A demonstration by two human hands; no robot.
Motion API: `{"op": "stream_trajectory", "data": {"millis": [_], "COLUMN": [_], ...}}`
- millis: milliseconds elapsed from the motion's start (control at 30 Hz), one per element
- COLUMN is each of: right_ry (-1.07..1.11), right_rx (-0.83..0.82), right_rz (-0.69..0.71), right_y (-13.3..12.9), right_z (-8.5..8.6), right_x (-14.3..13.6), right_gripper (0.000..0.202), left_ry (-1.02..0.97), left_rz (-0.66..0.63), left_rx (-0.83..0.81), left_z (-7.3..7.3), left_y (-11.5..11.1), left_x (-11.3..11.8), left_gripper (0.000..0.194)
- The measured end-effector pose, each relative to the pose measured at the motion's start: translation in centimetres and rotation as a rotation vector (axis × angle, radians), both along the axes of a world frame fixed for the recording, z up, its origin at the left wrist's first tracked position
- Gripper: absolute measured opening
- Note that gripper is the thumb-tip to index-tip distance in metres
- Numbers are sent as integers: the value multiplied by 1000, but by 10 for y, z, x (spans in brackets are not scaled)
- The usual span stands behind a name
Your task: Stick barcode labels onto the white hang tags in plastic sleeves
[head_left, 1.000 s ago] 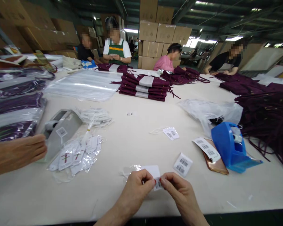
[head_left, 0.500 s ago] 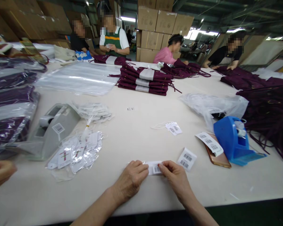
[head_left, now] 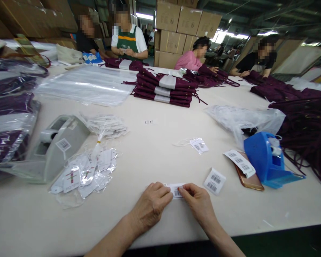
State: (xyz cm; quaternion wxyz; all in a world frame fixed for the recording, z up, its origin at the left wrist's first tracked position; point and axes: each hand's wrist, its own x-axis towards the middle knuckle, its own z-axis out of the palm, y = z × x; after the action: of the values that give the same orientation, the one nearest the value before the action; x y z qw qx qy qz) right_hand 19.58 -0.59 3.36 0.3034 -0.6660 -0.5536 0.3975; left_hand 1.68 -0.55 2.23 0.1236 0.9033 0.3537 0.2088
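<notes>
At the table's front, my left hand (head_left: 154, 200) is closed on the left end of a small white hang tag (head_left: 173, 186), its fingers curled over it. A barcode sticker (head_left: 176, 192) lies on the tag's face. My right hand (head_left: 199, 200) is closed too, thumb and forefinger pressed on the sticker's right part and partly covering it. Just right of that hand is a white sheet of barcode stickers (head_left: 214, 181). Further back, a tag with two barcodes (head_left: 199, 145) and a looped string lies flat.
Bundled hang tags (head_left: 89, 169) lie left, beside a grey tape dispenser (head_left: 57, 146). At right are a blue tape dispenser (head_left: 260, 157), a phone (head_left: 250, 181) under a label strip (head_left: 240, 162), and a plastic bag (head_left: 246, 119). Folded maroon items (head_left: 163, 87) are stacked behind; several people work beyond.
My left hand has shifted slightly right along the tag, closer to the sticker. My right fingers still press there. Another person's hand at the left edge has gone out of view.
</notes>
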Motion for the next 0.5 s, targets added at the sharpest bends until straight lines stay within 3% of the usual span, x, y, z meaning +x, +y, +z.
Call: {"op": "stream_trajectory", "data": {"millis": [200,300,400,500], "right_ry": [-79,-248,-544,-811], "right_rx": [0,74,286,637], "right_rz": [6,43,116,118], "right_y": [0,-3,-7,-4], "right_z": [3,4,-5,-26], "right_x": [-2,-6,-3,7], "right_gripper": [26,23,18,19], "left_ry": [73,102,71,-59], "left_rz": [-9,-1,33,71], "left_rx": [18,45,110,347], "left_z": [1,2,-5,-26], "left_y": [-1,-1,-2,3], "left_x": [0,2,6,11], "left_gripper": [25,25,21,13]}}
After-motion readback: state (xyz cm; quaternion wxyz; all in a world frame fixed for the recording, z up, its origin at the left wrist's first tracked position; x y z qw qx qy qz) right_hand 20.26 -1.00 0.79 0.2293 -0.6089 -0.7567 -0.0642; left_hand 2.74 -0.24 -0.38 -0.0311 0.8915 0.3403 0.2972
